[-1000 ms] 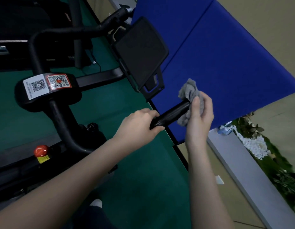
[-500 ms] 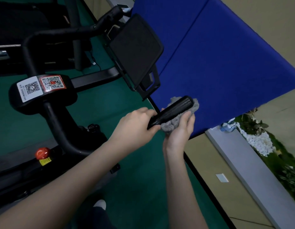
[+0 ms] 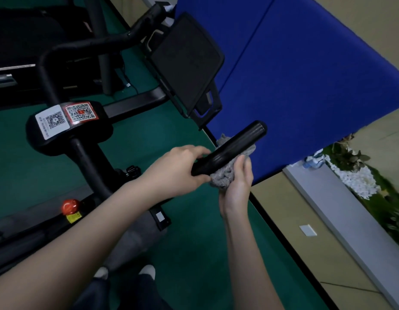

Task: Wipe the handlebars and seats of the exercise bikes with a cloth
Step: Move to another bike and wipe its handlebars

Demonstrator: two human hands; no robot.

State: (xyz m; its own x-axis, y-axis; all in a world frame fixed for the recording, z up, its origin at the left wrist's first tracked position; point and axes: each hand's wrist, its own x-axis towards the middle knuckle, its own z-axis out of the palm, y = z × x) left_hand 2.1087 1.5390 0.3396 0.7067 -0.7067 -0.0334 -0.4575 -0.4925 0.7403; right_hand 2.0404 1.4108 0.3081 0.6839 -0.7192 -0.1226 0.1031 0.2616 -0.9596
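1. The black handlebar grip [image 3: 230,148] slanted up to the right, just in front of the blue mat [image 3: 306,86].
2. The left hand [image 3: 178,171] gripped the lower end of that grip, fingers curled round it.
3. The right hand [image 3: 236,189] sat beneath the grip, fingers curled upward, pressing the grey cloth [image 3: 225,177] against its underside.
4. The cloth bunched under the grip, a tuft showing above it on the far side.
5. Left of the grip stood the bike's centre pad with QR stickers [image 3: 66,117]; above the grip hung the black tablet holder [image 3: 185,61].
6. A red knob [image 3: 70,206] sat lower left of the grip.
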